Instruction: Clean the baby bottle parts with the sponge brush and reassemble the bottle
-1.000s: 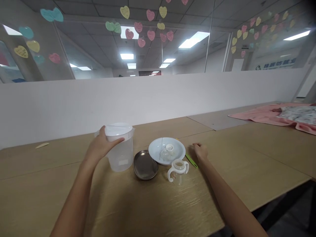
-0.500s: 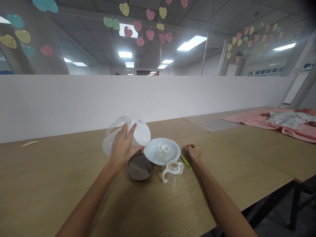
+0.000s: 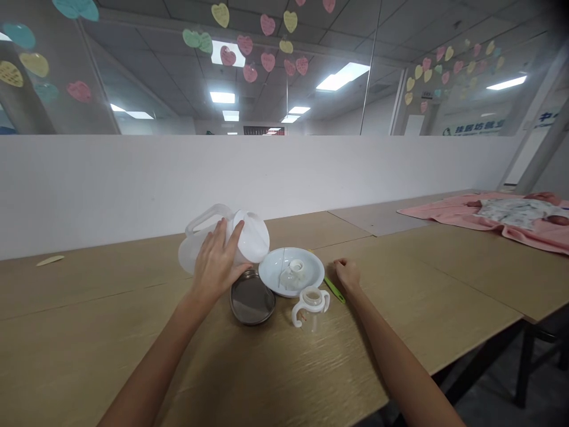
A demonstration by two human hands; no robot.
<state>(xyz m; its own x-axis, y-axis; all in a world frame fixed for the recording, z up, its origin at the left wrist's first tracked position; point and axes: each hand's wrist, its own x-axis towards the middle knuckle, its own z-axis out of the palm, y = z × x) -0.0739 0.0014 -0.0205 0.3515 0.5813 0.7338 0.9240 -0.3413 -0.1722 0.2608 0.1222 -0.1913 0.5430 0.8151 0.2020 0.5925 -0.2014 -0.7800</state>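
Observation:
My left hand (image 3: 217,252) is wrapped round a translucent white plastic pitcher (image 3: 190,252), which is tilted with its lidded end toward the white bowl (image 3: 271,276). Inside the bowl lies a bottle's white-ringed top part (image 3: 296,270). In front of the bowl stands a clear baby bottle (image 3: 312,302) with two white handles and an open mouth. A dark metal dish (image 3: 252,301) lies below the pitcher. My right hand (image 3: 347,274) rests on the table with fingers curled, close to a green-handled utensil (image 3: 334,290); whether anything is inside the fingers is hidden.
The wooden table (image 3: 427,296) runs up against a white wall (image 3: 284,172) with glass above. At the far right a pink blanket (image 3: 448,209) carries a baby-like figure in patterned clothes (image 3: 511,212). A pale flat piece (image 3: 50,260) lies at far left.
The pitcher in my left hand has shifted slightly left and up, still tilted. My right hand stays by the green handle. The whole view has moved a little.

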